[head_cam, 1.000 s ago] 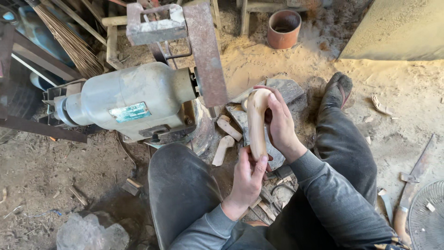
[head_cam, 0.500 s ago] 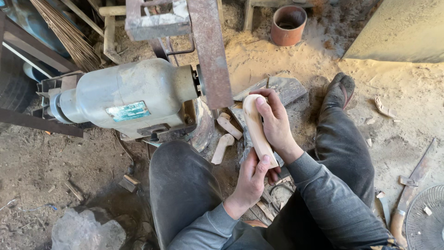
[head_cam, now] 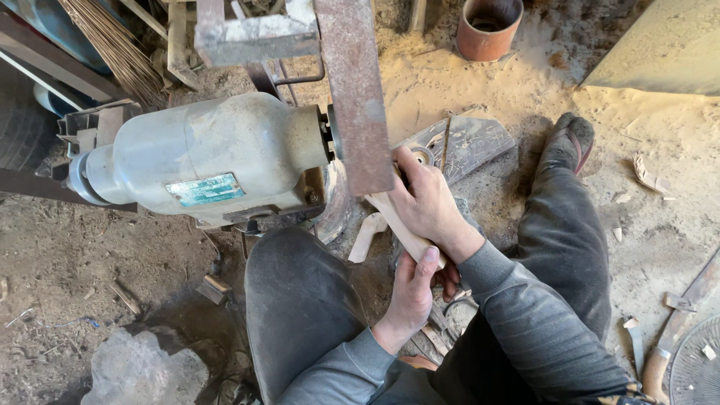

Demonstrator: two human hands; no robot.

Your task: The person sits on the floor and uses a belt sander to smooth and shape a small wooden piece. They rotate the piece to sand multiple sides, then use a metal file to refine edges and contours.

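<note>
Risk to fingers: the right hand (head_cam: 427,201) sits at the top end of the wooden piece (head_cam: 401,229), right beside the sanding belt (head_cam: 360,97); I judge a slip forward could bring knuckles onto the abrasive; the cause would be pushing too hard with so little wood ahead of the fingers
Risk to the work: if the piece tilts against the belt, it could be gouged or snatched out of the hold; a loose lower hold would cause that
Wooden piece: pale, slim, flattish, bare wood; slanted, upper end toward the belt, lower end toward the body; held over the lap between the knees
Grip, right: clenched over the upper end of the piece, fingers wrapped
Grip, left: the left hand (head_cam: 412,296) grasps the lower end, thumb lying along the wood
Left of the grip: grey motor housing (head_cam: 199,161) driving the belt
Below the grip: similar wooden blanks (head_cam: 366,234) on the ground
Beyond the grip: flat stone slab (head_cam: 469,142); farther off, clay pot (head_cam: 487,28) on sawdust
</note>
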